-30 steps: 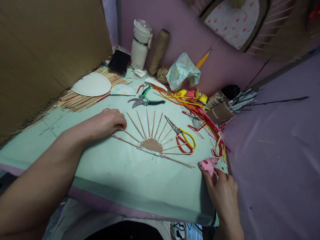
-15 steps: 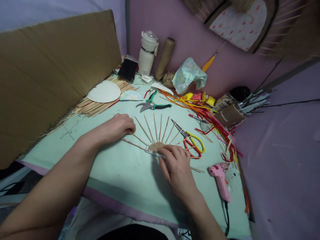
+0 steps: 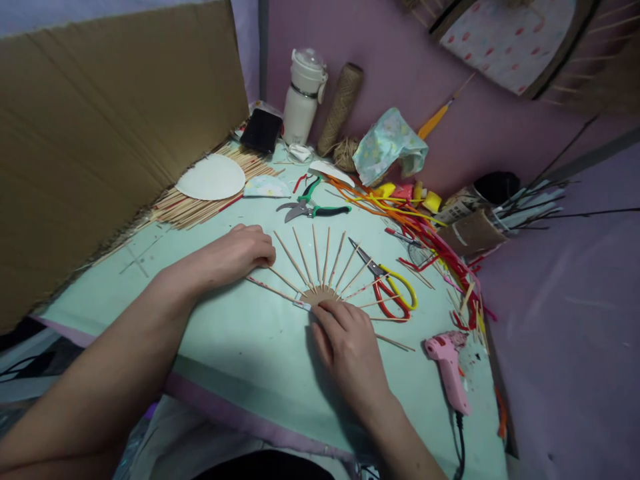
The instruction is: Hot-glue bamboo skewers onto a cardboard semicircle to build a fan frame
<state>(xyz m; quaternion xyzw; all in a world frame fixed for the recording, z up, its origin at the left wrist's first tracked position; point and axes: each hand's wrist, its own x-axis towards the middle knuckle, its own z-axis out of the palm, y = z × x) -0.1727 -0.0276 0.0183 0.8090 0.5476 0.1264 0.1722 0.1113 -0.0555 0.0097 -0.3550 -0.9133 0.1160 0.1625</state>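
Thin wooden sticks (image 3: pixel 326 257) fan out from a small brown cardboard half-circle (image 3: pixel 319 295) lying on the table. My left hand (image 3: pixel 237 250) is closed, thumb and fingers pinching the outer end of a stick (image 3: pixel 283 275) on the fan's left side. Another stick, reddish in places, runs just below it. My right hand (image 3: pixel 347 337) has its fingers bent together over the lower edge of the cardboard, holding it; the fingertips partly cover it. Scissors (image 3: pixel 385 280) with red and yellow handles lie under the sticks at the fan's right.
Green-handled pruning shears (image 3: pixel 305 207) lie beyond the fan. A pink glue gun (image 3: pixel 447 370) rests at the right, its cord hanging down. Behind are a stick pile (image 3: pixel 195 210), white oval (image 3: pixel 213 177), bottle (image 3: pixel 303 100), twine roll (image 3: pixel 341 110) and cardboard sheet (image 3: pixel 115 113).
The view has shifted, so the table things sit slightly farther right. My right hand has slid a little down off the cardboard, baring more of it. My left hand keeps its pinch.
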